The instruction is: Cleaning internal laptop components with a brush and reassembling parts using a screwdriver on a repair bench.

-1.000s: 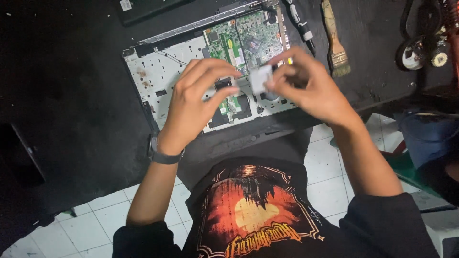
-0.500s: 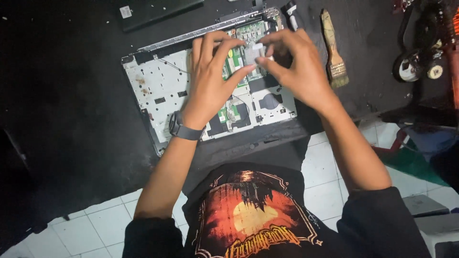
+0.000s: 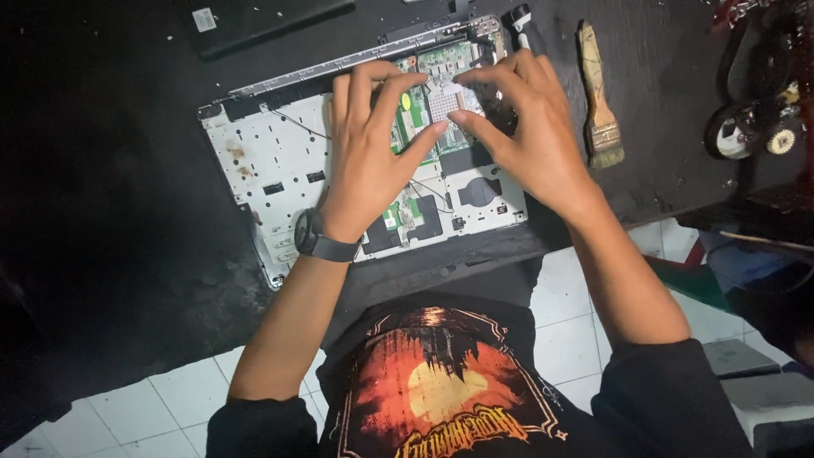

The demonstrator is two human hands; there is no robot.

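Since a second ago both hands have gone from hovering over the near edge of the laptop base, with a small pale piece pinched between them, up to the far right corner of it, and they're now down on the board there.

The opened laptop base [image 3: 280,170] is a pale grey shell lying at a slant on the black worktop [image 3: 102,187], guts exposed. There's a green circuit board [image 3: 415,119] showing in the far right part, a few thin black wires running across the shell, and dark cut-outs near the front edge. Some brownish stains on the left part of the shell.

The left hand [image 3: 369,161] lies flat-ish over the middle of the base, fingers spread and stretched forward, thumb reaching right toward the small silvery square part [image 3: 445,102] on the board. A dark watch [image 3: 318,242] is on that wrist. The right hand [image 3: 534,127] comes in from the right, fingers curled, with thumb and forefinger tips down at the same silvery square. Both hands are touching or nearly touching it; can't tell if either actually grips it, nothing is lifted.

Just right of the base there's a worn paintbrush [image 3: 598,93] lying on the worktop, and a black-handled tool [image 3: 524,21] at the far corner.
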